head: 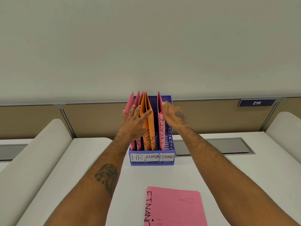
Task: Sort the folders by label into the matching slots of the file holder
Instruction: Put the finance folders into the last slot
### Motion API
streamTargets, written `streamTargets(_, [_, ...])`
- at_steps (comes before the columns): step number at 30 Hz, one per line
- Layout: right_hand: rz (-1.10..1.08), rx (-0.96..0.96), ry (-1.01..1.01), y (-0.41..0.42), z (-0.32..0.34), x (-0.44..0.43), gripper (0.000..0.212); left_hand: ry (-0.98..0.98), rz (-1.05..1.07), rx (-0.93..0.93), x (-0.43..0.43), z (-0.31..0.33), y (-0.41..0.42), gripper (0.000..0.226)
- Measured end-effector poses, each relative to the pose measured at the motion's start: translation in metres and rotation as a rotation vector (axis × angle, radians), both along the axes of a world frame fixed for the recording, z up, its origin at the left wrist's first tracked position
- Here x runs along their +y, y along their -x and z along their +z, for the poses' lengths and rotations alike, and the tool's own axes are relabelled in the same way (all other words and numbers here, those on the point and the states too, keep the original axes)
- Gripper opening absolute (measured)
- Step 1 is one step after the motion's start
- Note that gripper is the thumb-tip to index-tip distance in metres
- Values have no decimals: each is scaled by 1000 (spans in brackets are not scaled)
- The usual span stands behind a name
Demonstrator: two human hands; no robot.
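A blue file holder (152, 162) stands on the white desk, its three slots labelled HR, ADMIN and FINANCE. Pink folders (131, 101) stand in the HR slot, orange folders (149, 128) in the ADMIN slot, and one pink folder (161, 124) in the FINANCE slot. My left hand (136, 121) lies spread over the tops of the HR and ADMIN folders, fingers apart. My right hand (173, 114) rests flat against the right side of the FINANCE folder. Another pink folder (175, 207) marked FINANCE lies flat on the desk in front of me.
A tan partition (91, 118) runs behind the holder, bearing a dark plate (257, 102) numbered 216. Grey cable hatches (228, 145) sit in the desk at the right and far left. Rounded white desk dividers (29, 157) rise on both sides.
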State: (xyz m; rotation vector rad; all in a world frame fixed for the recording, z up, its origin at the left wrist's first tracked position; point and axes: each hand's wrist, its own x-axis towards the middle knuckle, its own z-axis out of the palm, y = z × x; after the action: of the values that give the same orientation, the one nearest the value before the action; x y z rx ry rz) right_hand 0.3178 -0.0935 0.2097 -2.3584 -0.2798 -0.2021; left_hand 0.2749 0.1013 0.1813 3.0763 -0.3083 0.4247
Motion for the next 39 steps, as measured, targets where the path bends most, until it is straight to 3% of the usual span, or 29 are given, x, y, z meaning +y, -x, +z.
streamTargets(7, [-31,-6,-13,18,-1,-15,48,16,27,8,3,0,13,100])
streamTargets(15, [-154,-17,231,73,-40,-46,60,101,-42,-163,-13,-25,70,93])
streamTargets(23, [-112,96,458,158,-120,-67,66,61,-48,106,-29,-116,153,84])
streamTargets(27, [-102,139,599,201,-151,-74,98,63,-13,209,-40,-149,190,84])
streamTargets(30, [-87,197,621,230,-177,-77,90,80,24,278,-45,-170,217,81])
streamTargets(34, [-42,234,672,267,-204,-90,106,68,72,342,-53,-195,248,82])
streamTargets(39, [11,271,689,305,-231,-104,86,90,113,392,-65,-218,289,83])
